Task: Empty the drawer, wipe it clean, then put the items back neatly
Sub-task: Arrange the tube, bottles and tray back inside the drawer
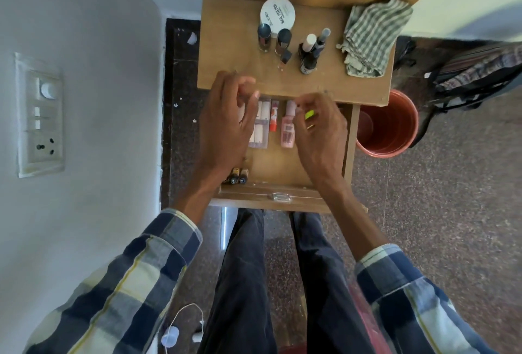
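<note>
Two hands over an open drawer, head view.

The left hand (226,124) is held above the drawer (278,167) with fingers loosely curled; nothing is seen in its grasp. The right hand (322,133) is curled round a small yellow-green item (309,114), mostly hidden, with its fingertips at the cap of a pink bottle (288,127) laid flat inside. An orange tube (273,115) and pale packets (262,124) are lined up beside the bottle, small dark bottles (238,177) near the front. On the tabletop (226,51) are stood nail polish bottles (309,51), a round white tub (277,13) and a checked cloth (372,34). A copper-coloured bin (388,124) is set on the floor to the right.
</note>
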The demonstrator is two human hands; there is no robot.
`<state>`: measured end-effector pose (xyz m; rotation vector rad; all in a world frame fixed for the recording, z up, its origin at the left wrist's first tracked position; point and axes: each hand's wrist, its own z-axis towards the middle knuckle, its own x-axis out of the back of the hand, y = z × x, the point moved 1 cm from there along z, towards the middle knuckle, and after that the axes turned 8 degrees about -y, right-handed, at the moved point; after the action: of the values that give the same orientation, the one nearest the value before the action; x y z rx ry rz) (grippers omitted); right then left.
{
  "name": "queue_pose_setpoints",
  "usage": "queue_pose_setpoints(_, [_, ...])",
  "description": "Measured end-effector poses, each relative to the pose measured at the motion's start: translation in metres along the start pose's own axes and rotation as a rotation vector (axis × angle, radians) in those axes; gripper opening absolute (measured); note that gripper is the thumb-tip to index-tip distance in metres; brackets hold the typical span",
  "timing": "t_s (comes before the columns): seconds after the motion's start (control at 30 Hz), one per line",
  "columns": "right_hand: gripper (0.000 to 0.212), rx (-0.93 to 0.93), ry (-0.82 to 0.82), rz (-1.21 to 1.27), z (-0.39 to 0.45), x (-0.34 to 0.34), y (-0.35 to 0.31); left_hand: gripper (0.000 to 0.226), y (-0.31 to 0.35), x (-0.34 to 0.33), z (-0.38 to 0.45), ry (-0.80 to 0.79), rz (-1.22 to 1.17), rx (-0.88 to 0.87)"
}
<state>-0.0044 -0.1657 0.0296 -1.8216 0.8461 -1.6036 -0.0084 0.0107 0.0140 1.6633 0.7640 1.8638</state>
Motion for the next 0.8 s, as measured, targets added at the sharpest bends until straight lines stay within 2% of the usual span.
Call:
queue_pose_setpoints(0.3, [0.030, -0.005, 0.146, -0.011, 0.046, 0.019, -0.019, 0.036, 0.022, -0.028, 0.048, 0.032, -0.018, 0.050])
queue_pose_setpoints(0.57, [0.026, 0.024, 0.099, -0.076, 0.056, 0.018, -0.022, 0.024, 0.028, -0.028, 0.057, 0.230, -0.120, 0.102])
queue_pose_setpoints(0.8, [0.023, 0.023, 0.099, -0.085, 0.058, 0.019, -0.014, 0.036, 0.010, -0.020, 0.076, 0.086, -0.029, 0.033])
